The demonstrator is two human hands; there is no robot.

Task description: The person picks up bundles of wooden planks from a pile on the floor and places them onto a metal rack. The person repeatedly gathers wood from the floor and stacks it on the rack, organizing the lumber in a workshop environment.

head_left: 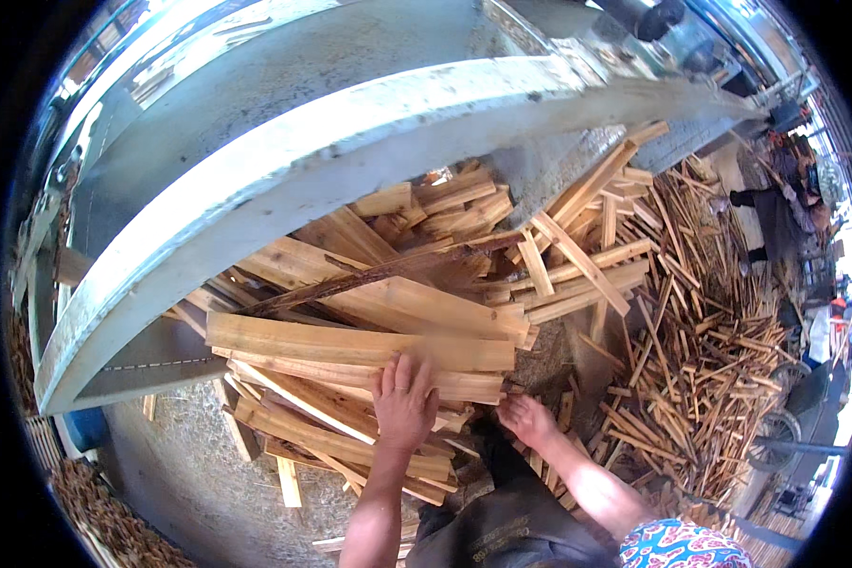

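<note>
Below a machine frame lies a loose stack of pale sawn wooden boards [293,342]. My left hand [405,402] rests on its near side, fingers stretched out over the edges of the upper boards, a ring on one finger. At the right end of a lower board [469,387], my right hand [526,419] has its fingers closed at the board's corner; its thumb side is partly hidden. More boards [350,440] lie tilted under and nearer than my left hand. A dark, bark-edged strip [379,272] lies slantwise across the boards behind.
A thick pale metal beam [284,156] arches over the stack. Cut offcuts [587,256] lean at the right, beside a large heap of thin wood strips [701,360]. Another person [790,213] stands at the far right, near a wheeled cart [781,435]. Sawdust covers the floor [175,445].
</note>
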